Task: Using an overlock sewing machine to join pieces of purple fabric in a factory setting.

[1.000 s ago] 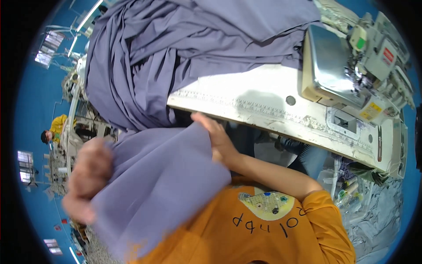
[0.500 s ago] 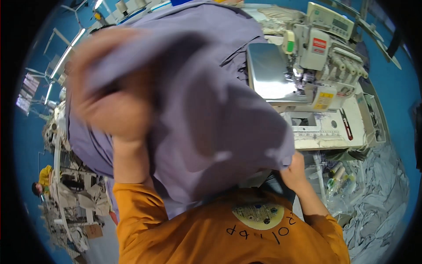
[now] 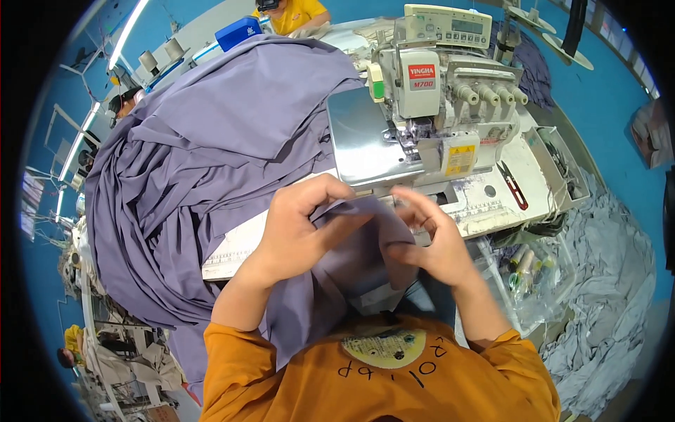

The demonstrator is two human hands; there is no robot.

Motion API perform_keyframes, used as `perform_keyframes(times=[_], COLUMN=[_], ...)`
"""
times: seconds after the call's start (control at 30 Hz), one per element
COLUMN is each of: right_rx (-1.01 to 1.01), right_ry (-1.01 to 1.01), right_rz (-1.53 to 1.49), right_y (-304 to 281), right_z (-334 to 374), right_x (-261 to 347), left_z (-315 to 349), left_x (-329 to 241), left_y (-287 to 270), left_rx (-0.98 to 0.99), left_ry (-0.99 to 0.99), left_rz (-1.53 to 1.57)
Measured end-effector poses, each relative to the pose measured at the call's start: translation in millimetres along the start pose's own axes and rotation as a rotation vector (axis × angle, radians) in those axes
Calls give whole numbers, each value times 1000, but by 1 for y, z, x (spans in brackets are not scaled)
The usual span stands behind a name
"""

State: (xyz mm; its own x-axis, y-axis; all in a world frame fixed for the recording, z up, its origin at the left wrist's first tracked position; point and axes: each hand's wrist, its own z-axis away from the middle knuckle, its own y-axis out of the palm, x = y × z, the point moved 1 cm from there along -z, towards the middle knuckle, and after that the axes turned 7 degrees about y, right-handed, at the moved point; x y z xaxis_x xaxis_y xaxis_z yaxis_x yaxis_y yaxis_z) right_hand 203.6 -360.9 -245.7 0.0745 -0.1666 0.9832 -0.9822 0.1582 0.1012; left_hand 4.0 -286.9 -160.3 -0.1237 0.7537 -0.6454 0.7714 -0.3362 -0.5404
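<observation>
A panel of purple cloth is held up in front of my chest, at the near edge of the sewing table. At its upper edge my left hand pinches it between thumb and fingers. On the cloth's right side is my right hand, thumb against the fabric and fingers curved around its edge; the index finger stands apart from the thumb. Just beyond both hands is an overlock sewing machine with a shiny metal plate. A large heap of purple cloth covers the table to the left.
Red-handled thread snips lie on the white tabletop to the right, beside a grey tray of tools. Thread spools in clear plastic and a pile of grey cloth are lower right. A person in yellow sits across the table.
My blurred left hand has come down from the upper left to the middle, bringing the cloth with it. My right hand has risen toward it. The spread cloth no longer hides the table's near edge.
</observation>
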Motion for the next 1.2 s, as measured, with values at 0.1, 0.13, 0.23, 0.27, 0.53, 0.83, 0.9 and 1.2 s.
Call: perform_keyframes(times=[0.1, 0.13, 0.23, 0.27, 0.53, 0.83, 0.9, 1.2], right_rx=[672, 674, 767, 763, -420, -80, 8, -186], right_ry=[420, 418, 14, 16, -306, 332, 470, 136], right_rz=[101, 102, -386, -380, -6, 29, -139, 10], right_y=[-25, -27, -22, -25, -56, -22, -20, -15], right_z=[-17, -17, -22, -26, -48, -16, -25, -36], right_x=[3, 4, 21, 22, 7, -24, -26, -48], left_z=[6, 6, 3, 0, -8, -6, -6, -3], left_x=[6, 8, 19, 22, 53, 67, 70, 71], left_y=[-2, -2, 8, 11, 12, 14, 14, 14], left_rx=[9, 8, -29, -66, 86, 33, 24, 60], left_ry=[10, 16, 41, 57, 242, 229, 236, 249], left_rz=[189, 157, 58, -15, -686, -970, -955, -968])
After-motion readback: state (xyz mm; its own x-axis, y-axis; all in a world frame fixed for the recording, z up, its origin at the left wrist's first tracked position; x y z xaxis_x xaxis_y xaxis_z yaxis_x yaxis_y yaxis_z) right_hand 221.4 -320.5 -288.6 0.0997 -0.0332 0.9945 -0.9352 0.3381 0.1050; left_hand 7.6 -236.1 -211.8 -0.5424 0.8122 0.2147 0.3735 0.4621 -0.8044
